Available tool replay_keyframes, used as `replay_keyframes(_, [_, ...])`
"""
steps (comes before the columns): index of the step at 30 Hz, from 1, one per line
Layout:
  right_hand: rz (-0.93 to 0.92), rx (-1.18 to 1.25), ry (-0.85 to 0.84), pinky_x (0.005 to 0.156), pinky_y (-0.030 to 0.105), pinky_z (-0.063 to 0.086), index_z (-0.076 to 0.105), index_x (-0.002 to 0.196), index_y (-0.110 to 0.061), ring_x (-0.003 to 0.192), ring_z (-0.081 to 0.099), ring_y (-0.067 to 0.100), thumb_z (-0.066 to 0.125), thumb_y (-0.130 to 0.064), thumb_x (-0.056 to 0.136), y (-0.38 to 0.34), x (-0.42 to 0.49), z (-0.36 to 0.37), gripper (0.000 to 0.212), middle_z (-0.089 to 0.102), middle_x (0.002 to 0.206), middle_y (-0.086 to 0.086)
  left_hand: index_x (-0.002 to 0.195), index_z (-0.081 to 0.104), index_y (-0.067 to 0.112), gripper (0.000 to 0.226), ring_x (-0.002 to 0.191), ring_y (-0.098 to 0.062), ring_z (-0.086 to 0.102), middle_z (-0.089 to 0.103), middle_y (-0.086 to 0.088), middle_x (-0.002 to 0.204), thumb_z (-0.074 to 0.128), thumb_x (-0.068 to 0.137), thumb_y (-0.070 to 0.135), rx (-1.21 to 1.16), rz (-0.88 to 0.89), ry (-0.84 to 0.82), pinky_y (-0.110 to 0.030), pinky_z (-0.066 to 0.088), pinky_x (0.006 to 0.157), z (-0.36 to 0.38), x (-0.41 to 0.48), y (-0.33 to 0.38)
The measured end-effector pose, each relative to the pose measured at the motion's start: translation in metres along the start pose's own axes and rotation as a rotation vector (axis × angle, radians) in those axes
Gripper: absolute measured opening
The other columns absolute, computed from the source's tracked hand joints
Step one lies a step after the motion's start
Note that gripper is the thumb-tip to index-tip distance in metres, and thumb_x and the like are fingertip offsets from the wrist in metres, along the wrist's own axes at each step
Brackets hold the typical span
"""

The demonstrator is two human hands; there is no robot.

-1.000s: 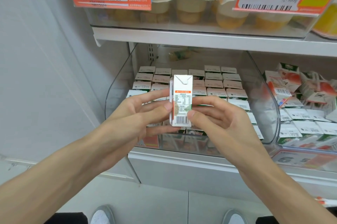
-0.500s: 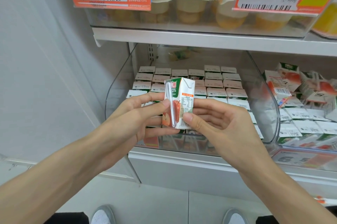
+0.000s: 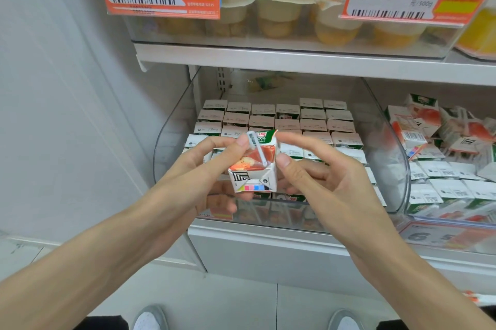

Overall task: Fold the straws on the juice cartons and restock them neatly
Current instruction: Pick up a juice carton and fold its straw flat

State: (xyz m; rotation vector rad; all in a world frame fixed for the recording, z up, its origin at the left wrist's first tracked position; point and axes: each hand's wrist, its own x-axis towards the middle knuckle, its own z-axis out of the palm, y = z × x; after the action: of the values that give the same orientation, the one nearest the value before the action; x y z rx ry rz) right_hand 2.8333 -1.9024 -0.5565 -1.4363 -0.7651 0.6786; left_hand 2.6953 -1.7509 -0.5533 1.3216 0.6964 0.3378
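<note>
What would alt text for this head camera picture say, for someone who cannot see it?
A person's left hand and right hand hold a small red, green and white juice carton tilted, its wrapped white straw facing up, in front of a clear plastic bin packed with rows of matching cartons on a white shelf.

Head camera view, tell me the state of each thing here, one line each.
juice carton: held up, tilted, bottom towards the camera.
straw: lying diagonally on the carton's front face.
left hand: holds the carton, a fingertip on the straw's upper end.
right hand: holds the carton's right side, thumb on its edge.
left-bin cartons: upright in neat rows.
right-bin cartons: jumbled, several tipped over.
</note>
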Motion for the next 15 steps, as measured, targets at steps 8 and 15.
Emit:
replay_keyframes(8, [0.055,-0.024,0.004,0.080,0.027,0.057,0.074,0.116,-0.042,0.079,0.079,0.015,0.075,-0.060,0.078,-0.0003,0.0003,-0.0002,0.042,0.082,0.083,0.006,0.126,0.072,0.015,0.024,0.060,-0.021,0.068,0.076,-0.015,0.090,0.060,0.108,0.024,-0.058,-0.024,-0.017,-0.025,0.059,0.055,0.0005,0.0027,0.0019])
replay_keyframes(15, [0.062,0.024,0.014,0.080,0.029,0.061,0.078,0.109,-0.046,0.084,0.080,0.021,0.068,-0.067,0.078,0.0002,0.0027,-0.0012,0.039,0.082,0.088,0.007,0.115,0.080,0.022,0.028,0.075,-0.022,0.078,0.082,-0.008,0.107,0.065,0.094,0.034,0.006,0.059,-0.036,-0.024,0.061,0.061,-0.0025,0.0010,0.0017])
